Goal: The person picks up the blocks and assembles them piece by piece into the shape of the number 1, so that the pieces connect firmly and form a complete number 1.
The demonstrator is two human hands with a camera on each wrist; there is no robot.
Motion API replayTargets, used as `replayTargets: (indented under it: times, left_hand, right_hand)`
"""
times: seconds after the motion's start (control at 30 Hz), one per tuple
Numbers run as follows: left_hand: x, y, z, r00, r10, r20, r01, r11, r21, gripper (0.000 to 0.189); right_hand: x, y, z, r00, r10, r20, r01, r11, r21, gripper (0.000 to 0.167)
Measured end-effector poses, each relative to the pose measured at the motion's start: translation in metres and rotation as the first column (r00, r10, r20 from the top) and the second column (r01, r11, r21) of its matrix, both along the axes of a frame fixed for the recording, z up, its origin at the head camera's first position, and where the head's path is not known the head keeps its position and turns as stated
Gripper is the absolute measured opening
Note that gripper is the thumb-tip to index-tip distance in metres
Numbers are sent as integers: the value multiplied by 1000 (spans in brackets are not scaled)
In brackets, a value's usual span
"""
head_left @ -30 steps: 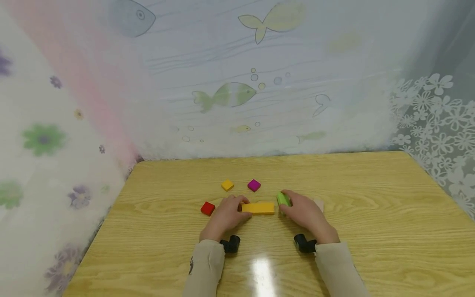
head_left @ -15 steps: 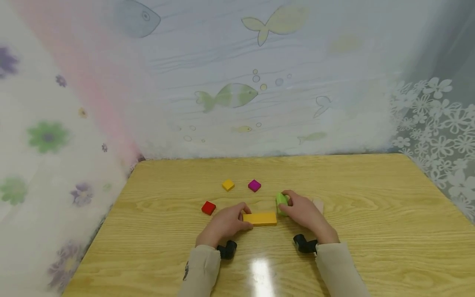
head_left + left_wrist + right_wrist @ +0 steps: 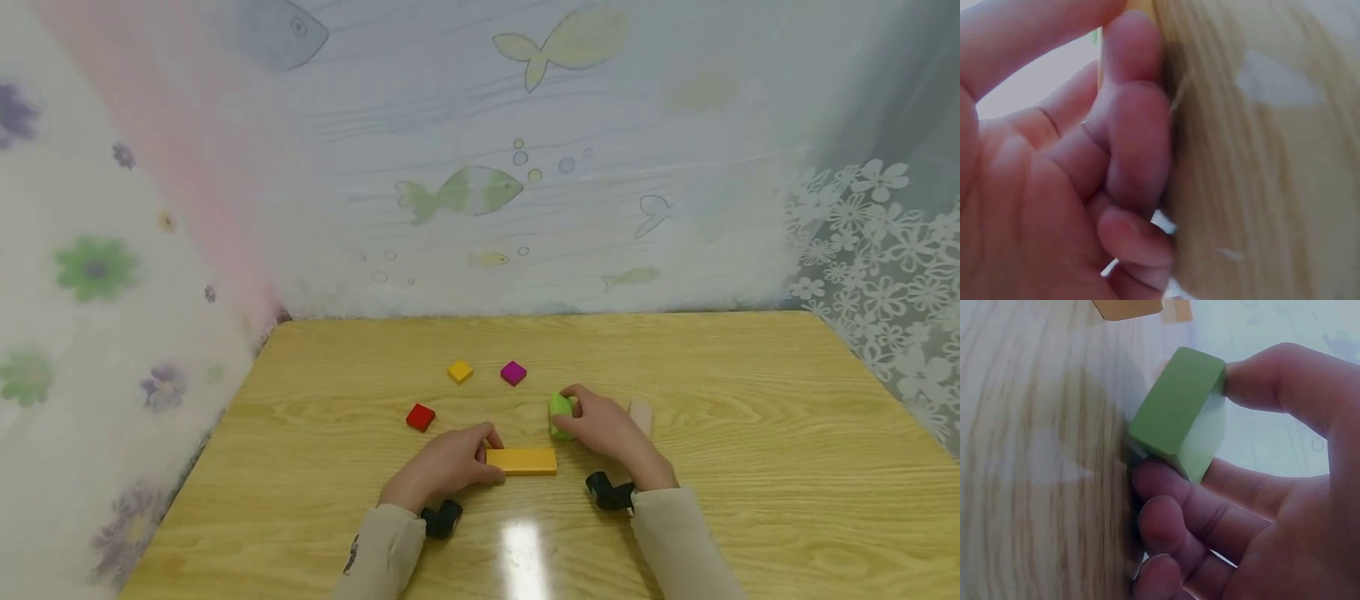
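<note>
Head view: on the tan wooden table (image 3: 300, 500), the left hand (image 3: 441, 467) pinches the long, smooth yellow block (image 3: 528, 461), maybe to steady it. A flat-sided green block (image 3: 558, 415) is behind its right end. Left wrist view: the hand mostly hides the yellow block. Right wrist view: the right hand (image 3: 1285, 525) pinches the green block, likely so it can't slip.

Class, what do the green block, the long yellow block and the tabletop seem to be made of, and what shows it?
Green block: perhaps painted wood or plastic, smooth; even colour, softened corners, no visible grain.
Long yellow block: possibly similar, smooth; one even colour, no visible grain.
Tabletop: wood or wood-look laminate, glossy; grain lines and a bright reflection.
</note>
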State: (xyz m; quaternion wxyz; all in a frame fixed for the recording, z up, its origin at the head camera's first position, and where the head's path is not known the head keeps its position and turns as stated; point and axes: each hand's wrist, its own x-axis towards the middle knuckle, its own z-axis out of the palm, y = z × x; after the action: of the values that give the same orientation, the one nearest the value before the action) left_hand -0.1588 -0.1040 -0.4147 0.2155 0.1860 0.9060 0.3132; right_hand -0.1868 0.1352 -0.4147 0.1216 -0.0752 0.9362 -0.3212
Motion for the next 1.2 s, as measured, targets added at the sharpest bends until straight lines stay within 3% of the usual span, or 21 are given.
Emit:
replayTargets:
  times: [0.3, 0.47, 0.8, 1.2]
  left_hand:
    - [4, 2, 7, 997, -74, 10, 75, 996, -51, 35]
    - [5, 4, 9, 997, -77, -15, 76, 994, -76, 37]
    - [6, 1, 8, 994, -113, 3, 113, 992, -55, 32]
    - [4, 4, 9, 994, -106, 10, 106, 993, -41, 31]
  right_hand:
    - [3, -17, 3, 998, 35, 49, -36, 999, 22, 45]
    - [6, -27, 5, 996, 70, 51, -72, 997, 31, 44]
    - [17, -41, 4, 993, 106, 60, -107, 994, 16, 41]
    - [20, -49, 4, 995, 94, 29, -96, 994, 51, 39]
